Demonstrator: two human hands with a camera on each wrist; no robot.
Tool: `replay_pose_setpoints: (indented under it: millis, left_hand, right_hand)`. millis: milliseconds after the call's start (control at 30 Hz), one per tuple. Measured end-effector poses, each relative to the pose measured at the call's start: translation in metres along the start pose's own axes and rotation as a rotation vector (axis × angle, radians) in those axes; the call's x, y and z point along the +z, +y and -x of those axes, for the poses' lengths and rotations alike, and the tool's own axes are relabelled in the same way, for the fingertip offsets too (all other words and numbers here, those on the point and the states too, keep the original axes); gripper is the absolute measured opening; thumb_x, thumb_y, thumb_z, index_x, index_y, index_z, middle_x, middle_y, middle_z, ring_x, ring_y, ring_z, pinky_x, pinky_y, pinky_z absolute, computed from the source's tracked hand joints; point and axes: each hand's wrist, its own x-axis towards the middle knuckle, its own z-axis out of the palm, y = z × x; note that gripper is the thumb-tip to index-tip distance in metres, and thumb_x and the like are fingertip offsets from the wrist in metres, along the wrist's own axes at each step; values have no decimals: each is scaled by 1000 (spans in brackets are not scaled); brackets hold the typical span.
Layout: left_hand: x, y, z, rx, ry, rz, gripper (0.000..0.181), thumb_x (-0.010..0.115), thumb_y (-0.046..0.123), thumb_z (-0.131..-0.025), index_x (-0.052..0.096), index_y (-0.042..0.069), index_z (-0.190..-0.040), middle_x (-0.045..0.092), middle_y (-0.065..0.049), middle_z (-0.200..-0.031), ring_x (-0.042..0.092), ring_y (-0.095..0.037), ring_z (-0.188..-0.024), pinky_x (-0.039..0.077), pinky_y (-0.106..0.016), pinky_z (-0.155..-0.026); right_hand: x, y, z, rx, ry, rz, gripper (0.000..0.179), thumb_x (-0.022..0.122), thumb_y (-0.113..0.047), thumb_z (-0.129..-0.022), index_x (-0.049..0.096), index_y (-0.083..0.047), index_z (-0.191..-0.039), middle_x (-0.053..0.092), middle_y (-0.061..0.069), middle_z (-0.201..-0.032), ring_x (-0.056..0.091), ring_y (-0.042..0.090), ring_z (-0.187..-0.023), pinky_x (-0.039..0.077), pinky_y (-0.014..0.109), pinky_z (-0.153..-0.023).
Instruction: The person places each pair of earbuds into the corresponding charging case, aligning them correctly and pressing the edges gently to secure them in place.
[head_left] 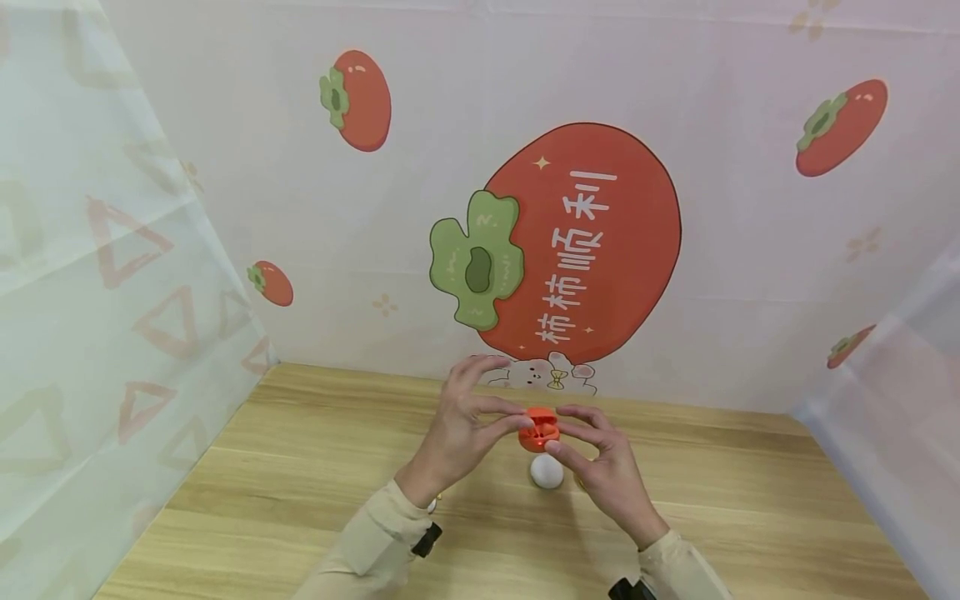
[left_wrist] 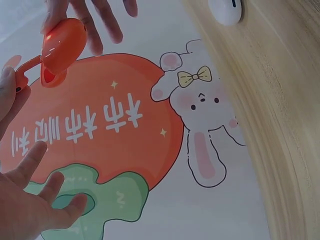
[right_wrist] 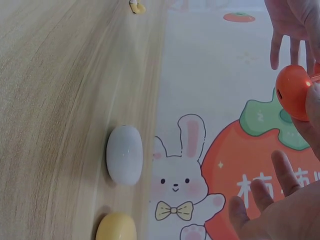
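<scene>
Pinching an earbud, the left hand is beside the open orange case the right hand grips.

The place looked like a makeshift booth: creased pale sheets stood left, right and far around a wood-grain table, printed with cartoon persimmons at the far side.

On the wood-grain table a white case sits toward the far edge, a yellow case beside it, a small white-and-yellow object nearer the left edge.
</scene>
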Motion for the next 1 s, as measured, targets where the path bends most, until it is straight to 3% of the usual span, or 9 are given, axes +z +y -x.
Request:
replay_pose_setpoints:
  millis: [333,767,1000]
  left_hand:
    - [5,1,1,-29,-16,-11,13,90,23,-75,83,14,-81,58,-7,-139,38,-37,-137,28,-61,-111]
    - [7,1,2,-34,-19,-43,17,92,22,-74,82,10,-78,59,-8,-135,42,-37,-134,32,-62,-108]
    - [5,4,4,-13,-90,-127,12,87,20,-82,81,9,-82,58,-10,-135,43,-32,-134,33,-61,-108]
  right_hand:
    - [2,-1,-1,13,-7,-12,29,81,-10,-87,77,-5,-115,61,13,-131,51,33,-127,43,63,-97]
    - [4,0,-1,5,0,-9,27,80,-10,-87,78,-6,-114,61,15,-132,50,34,-127,42,67,-96]
    - [4,-1,0,-1,18,-11,27,79,-8,-88,77,-4,-114,60,12,-132,50,33,-127,42,65,-97]
